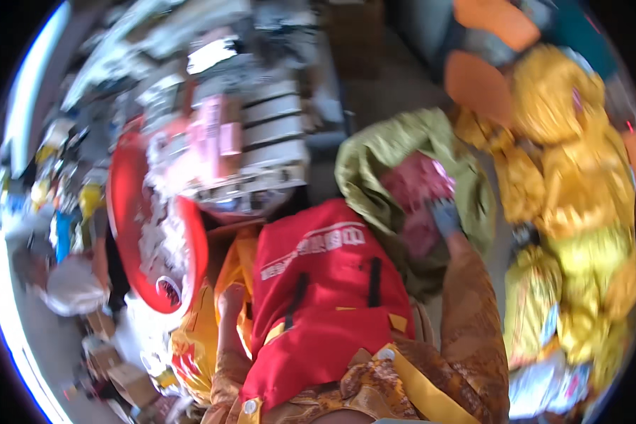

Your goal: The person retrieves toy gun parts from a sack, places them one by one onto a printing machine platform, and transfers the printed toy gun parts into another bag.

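My right hand (445, 216), in a bluish-grey glove, reaches into an open olive-green woven sack (366, 159). It is against shiny pink plastic film or bags (415, 185) inside; blur hides whether its fingers grip any of it. My left hand (230, 300) is low beside my red apron (325, 254), next to a yellow-orange bag (242, 261). Its fingers are too blurred and covered to make out. Left of that hand stands a red tub (124, 212) with white shredded scraps (164, 240) in it.
Pink packages (215, 138) sit on a pale slatted surface (272, 134) ahead. Stuffed yellow sacks (579, 177) are piled along the right, below orange rounded pieces (477, 88). Cardboard boxes (133, 384) and mixed scrap clutter the left side.
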Available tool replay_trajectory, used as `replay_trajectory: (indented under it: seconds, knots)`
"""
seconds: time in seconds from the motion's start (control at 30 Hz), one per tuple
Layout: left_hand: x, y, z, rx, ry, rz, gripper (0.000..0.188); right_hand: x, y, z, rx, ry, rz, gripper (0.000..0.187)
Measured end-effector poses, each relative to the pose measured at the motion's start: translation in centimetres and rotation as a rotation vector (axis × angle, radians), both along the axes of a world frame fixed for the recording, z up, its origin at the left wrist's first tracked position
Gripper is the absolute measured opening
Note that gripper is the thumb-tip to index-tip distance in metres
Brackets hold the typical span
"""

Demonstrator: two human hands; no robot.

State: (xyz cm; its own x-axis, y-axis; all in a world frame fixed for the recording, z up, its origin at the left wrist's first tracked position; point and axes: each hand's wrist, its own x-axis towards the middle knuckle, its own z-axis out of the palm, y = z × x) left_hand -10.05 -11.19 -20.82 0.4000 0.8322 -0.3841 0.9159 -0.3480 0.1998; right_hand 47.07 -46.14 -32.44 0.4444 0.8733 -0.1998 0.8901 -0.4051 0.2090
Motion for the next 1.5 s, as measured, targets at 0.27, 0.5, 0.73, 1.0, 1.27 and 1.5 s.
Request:
replay_trajectory:
  seconds: [0.27, 0.5, 0.73, 1.0, 1.27, 1.5]
  knots:
    - [11.5, 4.3, 13.3, 0.663, -0.678, 0.059, 0.016, -0.4, 2.0, 9.4, 0.656, 0.857, -0.388, 0.038]
    - [26.1, 8.2, 23.7, 0.729, -0.803, -0.315, 0.018, -2.4, 7.5, 23.5, 1.295, 1.508, -0.387, 0.039]
    - [24.6, 11.0, 28.8, 0.866, -0.964, -0.072, 0.023, -8.6, 24.3, 36.9, 1.140, 1.191, 0.100, 0.039]
    - [8.3, 8.5, 21.7, 0.782, -0.745, 0.308, 0.026, -14.1, 32.6, 38.8, 0.815, 0.491, 0.464, 0.036]
    - [-5.2, -0.6, 8.3, 0.483, -0.432, 0.538, 0.032, -11.8, 33.3, 39.3, 0.721, 0.411, 0.720, 0.035]
    - [-7.9, -3.4, 3.3, 0.509, -0.146, 0.454, 0.033, -14.0, 31.6, 39.3, 0.705, 0.143, 0.768, 0.039]
